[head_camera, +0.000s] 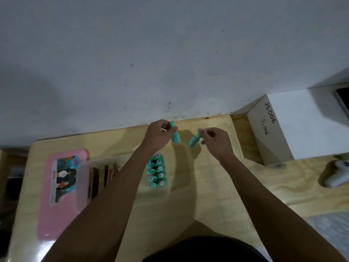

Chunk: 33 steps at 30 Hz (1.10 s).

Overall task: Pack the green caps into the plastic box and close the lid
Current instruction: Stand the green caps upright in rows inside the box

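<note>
Both arms are reaching straight forward across the wooden tabletop (217, 186) toward its far edge, forearms nearly parallel and hands held just above the surface. The left hand (158, 136) is curling its fingers (174, 128) around a green cap (176, 138), which is hanging below the grip with another green bit showing above the knuckles. The right hand (217, 140) is pinching a second green cap (194, 141) between thumb and fingertips, the cap tilting down to the left. The two hands are sitting near each other, not touching. Closer to the person, two rows of green caps (156, 172) are lying side by side in the middle of the tabletop. The clear plastic box (83, 178) is standing toward the left edge, partly hidden by the left forearm, and its pink lid (56, 195) is lying just beside it.
</note>
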Motion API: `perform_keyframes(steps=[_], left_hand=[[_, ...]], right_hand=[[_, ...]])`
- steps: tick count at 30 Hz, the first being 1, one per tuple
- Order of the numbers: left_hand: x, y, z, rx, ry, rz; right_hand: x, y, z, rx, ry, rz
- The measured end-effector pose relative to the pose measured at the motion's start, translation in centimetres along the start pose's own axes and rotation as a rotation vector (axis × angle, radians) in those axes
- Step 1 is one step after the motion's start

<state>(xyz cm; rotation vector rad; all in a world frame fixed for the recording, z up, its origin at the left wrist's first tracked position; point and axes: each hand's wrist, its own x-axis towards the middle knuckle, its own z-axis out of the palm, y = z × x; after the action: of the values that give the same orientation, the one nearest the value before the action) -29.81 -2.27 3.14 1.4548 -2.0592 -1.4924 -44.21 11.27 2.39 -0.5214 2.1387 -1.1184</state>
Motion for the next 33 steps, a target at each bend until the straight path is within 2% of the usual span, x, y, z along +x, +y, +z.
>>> perform_keyframes(steps=[6, 12, 15, 18, 26, 31, 33], left_hand=[[-6.0, 0.0, -3.5, -0.071, 0.049, 0.071], [-11.5, -1.8, -6.3, -0.148, 0.109, 0.099], [-13.3, -3.1, -7.5, -0.154, 0.131, 0.086], [-14.6, -4.0, -8.3, -0.120, 0.160, 0.105], [-17.1, -6.7, -7.4, 0.024, 0.199, 0.147], [-18.1, -8.3, -6.1, 0.069, 0.177, 0.150], [-18.3, -8.7, -5.8, 0.081, 0.196, 0.136]], right_hand=[[-6.2, -2.0, 0.1, 0.113, -0.066, -0.095], [-12.3, -1.2, 2.3, 0.076, -0.163, -0.152], [-14.2, -0.1, 3.9, -0.005, -0.178, -0.188], [-15.5, 0.5, 5.3, -0.116, -0.125, -0.249], [-16.7, 1.8, 7.2, -0.626, -0.043, -0.414], [-16.6, 2.6, 8.1, -0.765, -0.010, -0.542], [-16.4, 2.6, 8.4, -0.798, -0.022, -0.540]])
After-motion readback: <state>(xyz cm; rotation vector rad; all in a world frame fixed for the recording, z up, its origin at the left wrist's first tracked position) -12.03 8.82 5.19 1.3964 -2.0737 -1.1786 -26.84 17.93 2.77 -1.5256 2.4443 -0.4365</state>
